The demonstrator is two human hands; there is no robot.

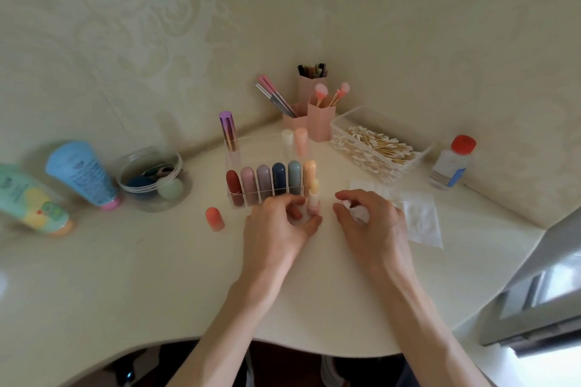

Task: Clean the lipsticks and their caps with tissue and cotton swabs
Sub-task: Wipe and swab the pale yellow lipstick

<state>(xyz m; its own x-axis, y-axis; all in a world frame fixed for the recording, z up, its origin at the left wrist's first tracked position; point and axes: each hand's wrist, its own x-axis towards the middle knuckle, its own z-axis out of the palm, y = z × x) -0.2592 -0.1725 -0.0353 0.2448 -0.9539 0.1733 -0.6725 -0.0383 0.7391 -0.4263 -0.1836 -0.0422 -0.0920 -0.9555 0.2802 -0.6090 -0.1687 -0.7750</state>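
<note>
An uncapped lipstick (313, 202) was found standing upright near the middle of the table (176, 273), its base pinched between the curled fingers and thumb of the left hand (279, 225). Just beside it, the right hand (375, 226) was closed round a crumpled tissue (356, 213). Bare tabletop was noted between the hands and the curved near edge, and again to the left. One orange cap (215, 219) stood alone there, apart from the left hand. Directly behind the fingers, movement was bounded by a clear rack (236, 200) in which six capped lipsticks were counted. Behind the rack, two pale lipsticks (294, 139) and one purple tube (229, 131) were recorded. Flat tissue sheets (423, 221) lay just right of the right hand. Further right were one open box of cotton swabs (349, 119) and one red-capped bottle (452, 163). Three pink brush holders (320, 124) filled the corner where the walls met. At the left edge, one clear jar of sponges (151, 181) and two cream tubes (82, 173) were noted.
</note>
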